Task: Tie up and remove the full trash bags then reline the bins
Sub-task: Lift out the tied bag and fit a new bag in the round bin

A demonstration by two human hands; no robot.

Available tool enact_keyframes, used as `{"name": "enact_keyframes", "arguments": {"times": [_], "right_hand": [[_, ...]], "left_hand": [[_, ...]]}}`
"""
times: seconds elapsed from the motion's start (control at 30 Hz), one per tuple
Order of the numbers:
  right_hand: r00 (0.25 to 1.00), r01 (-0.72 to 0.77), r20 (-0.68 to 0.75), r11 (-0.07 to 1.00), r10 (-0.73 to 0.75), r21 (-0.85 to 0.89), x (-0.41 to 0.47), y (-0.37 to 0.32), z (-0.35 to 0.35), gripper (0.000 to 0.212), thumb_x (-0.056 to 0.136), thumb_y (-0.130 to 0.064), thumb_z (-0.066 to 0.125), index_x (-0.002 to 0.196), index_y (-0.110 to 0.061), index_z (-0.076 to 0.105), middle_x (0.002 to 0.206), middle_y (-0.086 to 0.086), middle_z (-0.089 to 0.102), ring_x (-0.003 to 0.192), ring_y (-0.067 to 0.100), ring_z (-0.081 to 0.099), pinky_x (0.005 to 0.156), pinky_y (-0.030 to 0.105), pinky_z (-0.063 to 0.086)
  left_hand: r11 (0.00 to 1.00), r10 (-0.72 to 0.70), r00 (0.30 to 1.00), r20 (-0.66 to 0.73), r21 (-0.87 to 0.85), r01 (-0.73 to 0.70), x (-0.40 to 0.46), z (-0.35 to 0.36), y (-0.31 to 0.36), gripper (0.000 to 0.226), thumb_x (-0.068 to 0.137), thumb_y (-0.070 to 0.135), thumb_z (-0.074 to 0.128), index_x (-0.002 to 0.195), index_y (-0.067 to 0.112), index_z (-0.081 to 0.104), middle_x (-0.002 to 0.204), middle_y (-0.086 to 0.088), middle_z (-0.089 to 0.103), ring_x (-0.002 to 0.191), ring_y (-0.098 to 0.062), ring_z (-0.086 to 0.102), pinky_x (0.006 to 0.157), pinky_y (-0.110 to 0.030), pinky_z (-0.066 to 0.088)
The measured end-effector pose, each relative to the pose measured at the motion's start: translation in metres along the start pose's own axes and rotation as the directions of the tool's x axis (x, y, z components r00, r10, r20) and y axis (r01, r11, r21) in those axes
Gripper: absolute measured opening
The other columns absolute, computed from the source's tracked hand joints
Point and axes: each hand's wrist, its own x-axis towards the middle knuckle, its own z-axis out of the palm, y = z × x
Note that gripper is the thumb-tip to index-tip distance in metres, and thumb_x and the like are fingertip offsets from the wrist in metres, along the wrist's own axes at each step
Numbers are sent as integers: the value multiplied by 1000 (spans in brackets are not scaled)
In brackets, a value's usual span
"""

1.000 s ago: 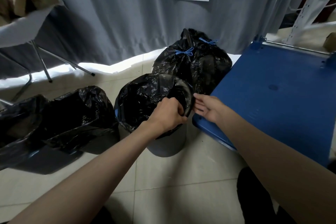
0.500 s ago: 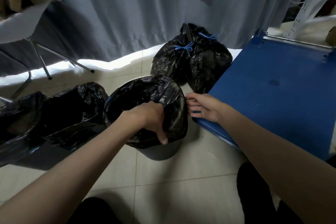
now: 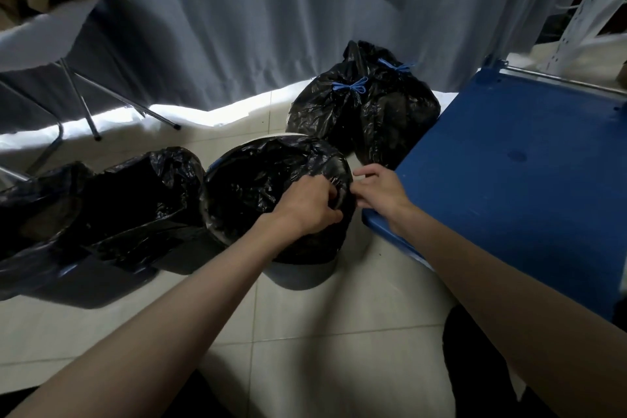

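A round grey bin (image 3: pixel 298 276) stands on the tiled floor in the middle, lined with a black bag (image 3: pixel 258 187) folded over its rim. My left hand (image 3: pixel 307 204) grips the bag's edge at the right side of the rim, fingers curled into the plastic. My right hand (image 3: pixel 381 192) is at the same spot from the right, fingertips pinching the bag's edge. Behind the bin sit two full black trash bags (image 3: pixel 366 108) tied with blue drawstrings.
A dark bin (image 3: pixel 84 285) draped with a loose black bag (image 3: pixel 112 200) stands at the left. A blue shelf board (image 3: pixel 515 159) juts in from the right, close to the grey bin. A grey curtain hangs behind, with a metal stand's legs (image 3: pixel 84 105) at the far left.
My left hand has moved from the bag's front side up to the right side of the rim. My right hand has closed in on the same edge.
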Motion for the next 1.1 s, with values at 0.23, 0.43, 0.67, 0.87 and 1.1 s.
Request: {"name": "enact_keyframes", "arguments": {"times": [0.23,0.43,0.67,0.87,1.1], "right_hand": [[969,167,-173,983,-177,-73,1,-3,8,28,82,-2,72,99,-21,59,76,-5,62,82,15,66,83,38,58],[965,118,-242,991,-99,65,2,-8,8,12,87,-4,69,98,-6,65,80,4,67,70,13,66,59,17,56],[953,-296,27,914,301,279,9,-2,-13,5,94,-10,65,97,-6,66,78,5,64,68,11,61,62,20,57],[934,-326,222,920,279,216,10,-3,-7,16,90,-14,68,104,-6,67,97,11,71,88,19,68,75,31,60],[923,-311,287,937,257,161,4,10,-2,8,86,-8,72,89,-10,65,92,10,71,83,17,70,72,30,58]], "left_hand": [[993,48,995,83,107,-57,-5,-12,-34,27,72,25,74,59,31,51,69,3,55,79,-25,59,68,-33,46],[997,47,998,46,67,-50,-8,-15,-46,9,75,28,78,83,28,73,77,5,64,85,-20,61,70,-29,42],[994,40,995,91,99,-49,-10,-23,-52,21,71,24,80,65,31,61,60,16,51,77,-13,51,68,-28,35],[997,38,999,35,60,-40,-10,-20,-60,34,67,37,84,96,31,70,84,16,61,89,-12,59,77,-32,46],[990,126,971,-202,-43,-137,-9,-8,-32,26,73,42,80,88,24,68,80,9,64,80,-14,62,76,-34,51]]}}
